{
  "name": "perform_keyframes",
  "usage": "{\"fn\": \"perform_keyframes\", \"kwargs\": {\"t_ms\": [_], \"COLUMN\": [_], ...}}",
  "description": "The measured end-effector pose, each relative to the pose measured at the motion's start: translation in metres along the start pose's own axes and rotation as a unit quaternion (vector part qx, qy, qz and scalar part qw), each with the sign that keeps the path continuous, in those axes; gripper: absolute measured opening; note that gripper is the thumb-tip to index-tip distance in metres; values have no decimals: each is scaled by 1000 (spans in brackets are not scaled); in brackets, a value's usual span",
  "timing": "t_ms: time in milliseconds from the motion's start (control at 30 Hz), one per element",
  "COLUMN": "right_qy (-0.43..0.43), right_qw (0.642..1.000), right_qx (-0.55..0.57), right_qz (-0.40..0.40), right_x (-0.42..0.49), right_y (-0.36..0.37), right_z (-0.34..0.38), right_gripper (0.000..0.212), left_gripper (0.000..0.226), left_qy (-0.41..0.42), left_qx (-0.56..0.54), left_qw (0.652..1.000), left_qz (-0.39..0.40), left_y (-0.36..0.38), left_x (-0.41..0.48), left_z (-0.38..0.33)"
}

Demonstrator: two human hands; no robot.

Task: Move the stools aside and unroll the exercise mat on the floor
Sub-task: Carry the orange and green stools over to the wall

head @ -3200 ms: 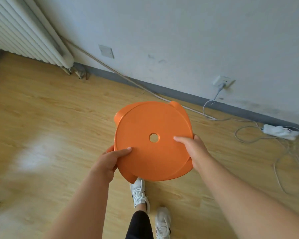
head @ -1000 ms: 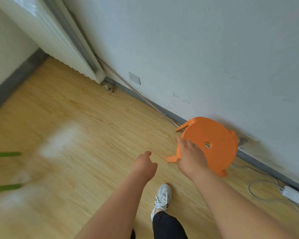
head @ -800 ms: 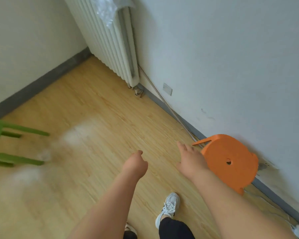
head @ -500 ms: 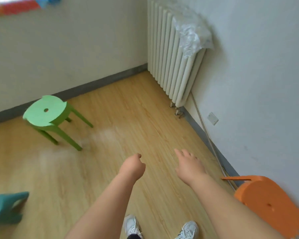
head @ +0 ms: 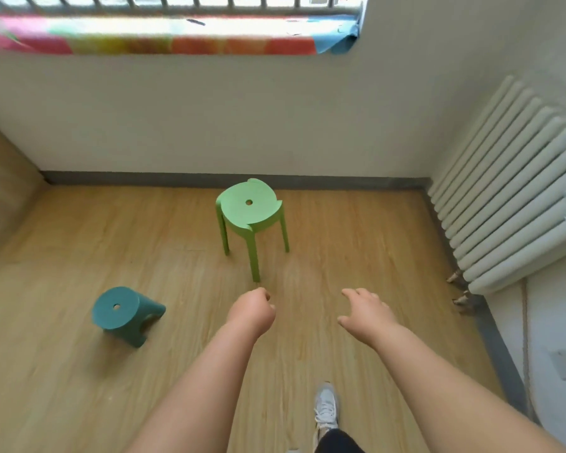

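Note:
A tall light-green stool (head: pixel 249 209) with a hole in its round seat stands upright on the wooden floor, ahead of both hands. A low teal stool (head: pixel 121 312) sits to the left, closer to me. My left hand (head: pixel 253 310) is curled into a loose fist with nothing in it, just below the green stool's front leg. My right hand (head: pixel 366 309) hangs to the right, fingers apart and empty. No exercise mat is in view.
A white radiator (head: pixel 510 191) lines the right wall. A grey skirting board (head: pixel 209 179) runs along the far wall under a window with a colourful cloth (head: pixel 164 37). A wooden panel (head: pixel 0 178) stands at the left. My shoe (head: pixel 325 405) is at the bottom.
I set the orange stool down by the wall and let go. My view has swung left, so the orange stool is out of sight and the green and teal stools are ahead.

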State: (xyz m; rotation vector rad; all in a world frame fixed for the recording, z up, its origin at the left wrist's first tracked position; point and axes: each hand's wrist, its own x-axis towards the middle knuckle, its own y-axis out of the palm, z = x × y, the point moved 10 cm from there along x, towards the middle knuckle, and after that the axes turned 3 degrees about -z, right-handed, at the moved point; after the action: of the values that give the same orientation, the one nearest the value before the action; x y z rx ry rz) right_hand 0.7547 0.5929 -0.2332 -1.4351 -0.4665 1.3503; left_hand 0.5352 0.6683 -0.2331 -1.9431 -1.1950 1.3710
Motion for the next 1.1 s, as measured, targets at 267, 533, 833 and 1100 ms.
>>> {"fn": "perform_keyframes", "kwargs": {"t_ms": [267, 533, 833, 1100], "right_qy": [-54, -60, -74, -10], "right_qw": [998, 997, 992, 993], "right_qx": [4, 1, 55, 60], "right_qz": [22, 53, 83, 98], "right_x": [130, 258, 363, 456], "right_y": [-32, -77, -91, -110], "right_z": [82, 130, 207, 216], "right_gripper": [66, 65, 68, 70], "left_gripper": [39, 38, 39, 32], "left_qy": [-76, -150, -159, -138], "left_qx": [-60, -132, -101, -65], "left_qw": [995, 979, 982, 988], "left_qz": [-35, -33, -6, 39], "left_y": [-72, -110, -151, -176], "left_x": [104, 196, 311, 424], "left_z": [30, 40, 49, 29]}}
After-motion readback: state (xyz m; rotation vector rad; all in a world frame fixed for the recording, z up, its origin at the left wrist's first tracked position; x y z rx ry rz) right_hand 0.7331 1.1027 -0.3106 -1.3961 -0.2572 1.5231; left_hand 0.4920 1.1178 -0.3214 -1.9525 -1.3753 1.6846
